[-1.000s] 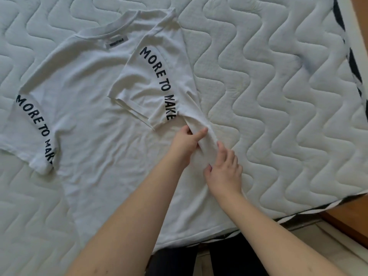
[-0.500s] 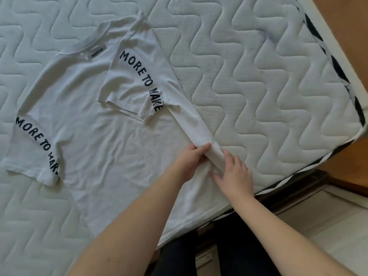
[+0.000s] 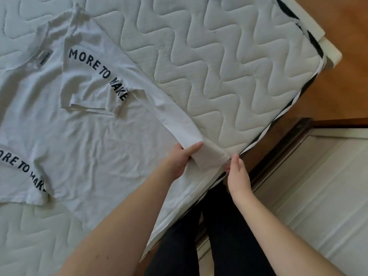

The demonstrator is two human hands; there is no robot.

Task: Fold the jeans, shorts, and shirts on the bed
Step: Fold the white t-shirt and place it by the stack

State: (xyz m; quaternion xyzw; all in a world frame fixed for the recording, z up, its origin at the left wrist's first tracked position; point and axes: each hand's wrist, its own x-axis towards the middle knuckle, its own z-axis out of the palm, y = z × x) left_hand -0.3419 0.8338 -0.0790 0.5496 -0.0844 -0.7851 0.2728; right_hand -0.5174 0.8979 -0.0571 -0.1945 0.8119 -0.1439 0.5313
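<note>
The white shirt [image 3: 83,148] lies flat on the bed [image 3: 229,76], its folded side strip running toward 5 o'clock. The left hand [image 3: 179,162] pinches that strip, and the right hand [image 3: 237,172] pinches its hem corner. The cloth looks light, limp and crease-prone, best held at edges and corners.

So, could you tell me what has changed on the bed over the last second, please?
Both hands have slid down the folded side strip of the white T-shirt toward its hem at the mattress edge. The left hand still pinches the fold; the right hand, which lay on the strip, now grips its corner at the edge. The sleeve stays folded inward; the other sleeve stays spread flat.
</note>
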